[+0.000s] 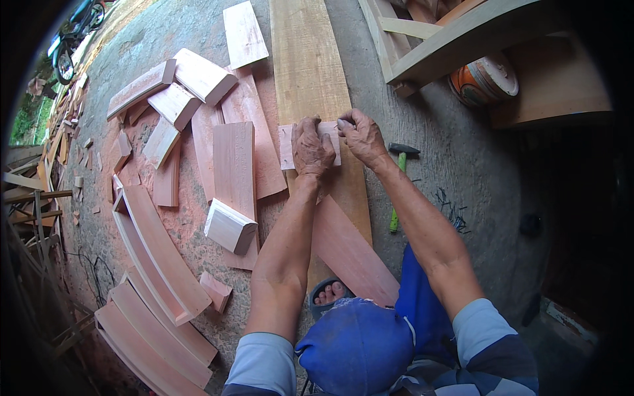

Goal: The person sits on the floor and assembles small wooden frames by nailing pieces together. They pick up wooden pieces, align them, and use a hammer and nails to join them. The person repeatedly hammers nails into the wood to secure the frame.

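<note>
1. Nearest, a blue cap (360, 346) filled the lower middle, and a sandal (315, 305) showed just beyond it.
2. Past these, a reddish board (355, 249) lay slantwise across the long plank (312, 59).
3. Farther forward, the small board (335, 156) lay crosswise on the long plank, with thin dark nail-like marks near its ends.
4. The left hand (313, 150) rested upon the small board, fingers curled; whether they pinched anything could not be told.
5. The right hand (364, 138) was drawn to a narrow pinch at the small board's right end; a nail between the fingertips could not be confirmed.
6. The hammer (398, 191) lay on the ground right of the long plank, in neither hand, near loose nails (452, 210).
7. The step in hand was judged to be placing a nail; the next move probably called for steadying it and taking up the hammer.
8. Farthest off, beyond cut wood pieces (232, 165) at left, stood a motorbike (66, 46).
</note>
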Demonstrator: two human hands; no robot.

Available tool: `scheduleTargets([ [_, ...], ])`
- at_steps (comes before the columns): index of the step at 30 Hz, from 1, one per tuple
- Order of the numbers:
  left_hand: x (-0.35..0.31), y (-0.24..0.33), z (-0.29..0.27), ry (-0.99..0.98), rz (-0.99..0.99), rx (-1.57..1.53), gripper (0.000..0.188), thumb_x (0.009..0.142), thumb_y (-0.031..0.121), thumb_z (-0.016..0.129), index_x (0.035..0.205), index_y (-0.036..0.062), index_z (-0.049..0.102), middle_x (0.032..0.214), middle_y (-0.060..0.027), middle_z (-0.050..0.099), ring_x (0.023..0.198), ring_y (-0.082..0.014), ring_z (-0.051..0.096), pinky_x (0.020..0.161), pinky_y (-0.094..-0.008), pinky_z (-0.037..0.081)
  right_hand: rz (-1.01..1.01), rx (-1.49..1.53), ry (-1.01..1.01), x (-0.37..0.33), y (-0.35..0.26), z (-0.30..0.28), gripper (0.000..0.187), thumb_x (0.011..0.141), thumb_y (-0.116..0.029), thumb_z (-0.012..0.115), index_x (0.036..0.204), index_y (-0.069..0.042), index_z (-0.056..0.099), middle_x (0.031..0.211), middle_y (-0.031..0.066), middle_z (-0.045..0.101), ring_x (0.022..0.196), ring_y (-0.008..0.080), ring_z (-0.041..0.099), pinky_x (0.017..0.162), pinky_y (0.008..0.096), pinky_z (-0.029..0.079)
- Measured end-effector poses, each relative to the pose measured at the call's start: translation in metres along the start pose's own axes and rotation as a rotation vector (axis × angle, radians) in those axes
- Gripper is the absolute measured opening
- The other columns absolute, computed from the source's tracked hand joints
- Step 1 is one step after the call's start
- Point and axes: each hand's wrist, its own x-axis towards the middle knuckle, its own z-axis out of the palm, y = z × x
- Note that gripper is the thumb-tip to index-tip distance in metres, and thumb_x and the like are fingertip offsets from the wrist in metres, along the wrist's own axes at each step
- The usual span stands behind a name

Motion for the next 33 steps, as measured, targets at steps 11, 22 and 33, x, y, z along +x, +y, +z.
scheduleTargets([
  [11,-0.002,-0.003,0.000,0.041,0.007,0.019,0.047,0.083,0.006,0.068,0.128,0.0037,0.057,0.125,-0.0167,0.066,0.125,-0.0369,0.056,0.111,-0.0466,0.040,0.074,-0.045,-0.065,0.010,-0.003,0.004,0.019,0.095,-0.020,0.066,0.101,-0.003,0.072,0.086,0.0126,0.075,0.080,0.0237,0.073,0.075,0.0371,0.056],
  [22,-0.002,-0.001,-0.001,0.034,-0.018,-0.027,0.044,0.083,0.007,0.067,0.126,0.0063,0.058,0.125,-0.0201,0.066,0.132,-0.0388,0.054,0.121,-0.0517,0.030,0.076,-0.141,-0.107,0.014,-0.003,0.004,0.023,0.093,-0.024,0.069,0.103,-0.004,0.074,0.096,0.0145,0.076,0.088,0.0286,0.073,0.079,0.0393,0.056],
  [33,-0.001,-0.005,0.002,0.020,0.026,-0.016,0.020,0.094,0.023,0.069,0.112,0.0202,0.078,0.122,0.0030,0.075,0.131,-0.0288,0.058,0.117,-0.0437,0.035,0.055,-0.109,-0.182,0.020,-0.005,0.000,0.019,0.093,-0.020,0.074,0.100,-0.003,0.076,0.090,0.0076,0.075,0.080,0.0135,0.069,0.072,0.0294,0.056],
])
